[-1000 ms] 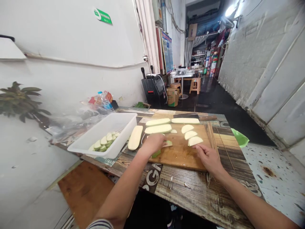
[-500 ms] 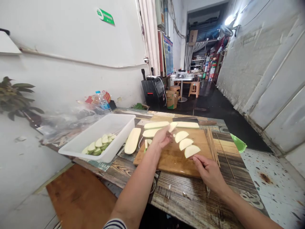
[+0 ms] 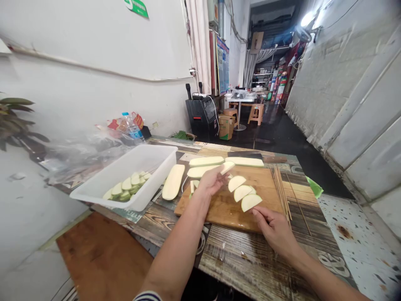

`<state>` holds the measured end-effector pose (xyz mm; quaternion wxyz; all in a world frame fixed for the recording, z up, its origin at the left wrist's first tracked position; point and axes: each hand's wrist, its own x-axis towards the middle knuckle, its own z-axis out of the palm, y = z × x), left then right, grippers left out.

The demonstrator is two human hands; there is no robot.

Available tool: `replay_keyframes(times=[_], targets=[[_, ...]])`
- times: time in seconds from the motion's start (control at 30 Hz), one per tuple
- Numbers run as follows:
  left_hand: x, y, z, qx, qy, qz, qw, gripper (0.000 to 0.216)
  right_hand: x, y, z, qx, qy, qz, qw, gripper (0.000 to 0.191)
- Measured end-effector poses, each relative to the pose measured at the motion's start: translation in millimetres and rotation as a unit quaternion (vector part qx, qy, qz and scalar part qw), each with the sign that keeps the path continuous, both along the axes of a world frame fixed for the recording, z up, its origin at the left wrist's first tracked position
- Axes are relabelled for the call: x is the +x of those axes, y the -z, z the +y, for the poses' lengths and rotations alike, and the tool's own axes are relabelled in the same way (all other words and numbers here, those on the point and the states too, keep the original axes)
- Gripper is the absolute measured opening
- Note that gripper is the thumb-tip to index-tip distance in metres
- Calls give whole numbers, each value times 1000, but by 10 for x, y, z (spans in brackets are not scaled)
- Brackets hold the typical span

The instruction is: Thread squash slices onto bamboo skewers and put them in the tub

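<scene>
My right hand [image 3: 275,228] pinches the lower end of a thin skewer, mostly hidden, that carries three half-moon zucchini slices [image 3: 242,193] in a row. Between the fingertips of my left hand [image 3: 213,180] is another pale zucchini slice [image 3: 227,168], just beyond the top slice of the skewer. Both hands are over the wooden cutting board [image 3: 225,215]. Long halved zucchini pieces [image 3: 206,161] lie along the board's far side, and one more zucchini half [image 3: 173,182] rests to its left. Smaller cut pieces show partly behind my left wrist.
A white plastic tub [image 3: 94,194] with skewered slices stands at the left. Bare bamboo skewers [image 3: 282,194] lie along the board's right edge. Behind the board is a knife with a dark blade and wooden handle [image 3: 275,159]. Plastic bags and a water bottle [image 3: 134,127] are at the back left.
The view has shifted slightly. My hands keep their grips, with the loaded skewer moved a little lower and the left hand's slice still close to its top end.
</scene>
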<state>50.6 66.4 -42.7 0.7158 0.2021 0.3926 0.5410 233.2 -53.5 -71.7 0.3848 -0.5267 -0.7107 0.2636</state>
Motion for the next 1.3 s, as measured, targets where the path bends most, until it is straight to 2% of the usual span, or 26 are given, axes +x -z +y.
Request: replay_keyframes(times=[0.57,0.87,1.13,1.3], targets=[[15,-14,-36,26,-7,30,999,12,-9,-46,-11,1,9,-2,1000,36],[23,109,11,71,8,38,997,12,1,19,-7,-3,17,-9,1000,36],[154,169,-64,107,24,83,990,21,0,-19,-5,2,31,15,999,35],[295,182,-90,112,-7,20,994,20,-4,-17,27,-5,17,27,999,37]])
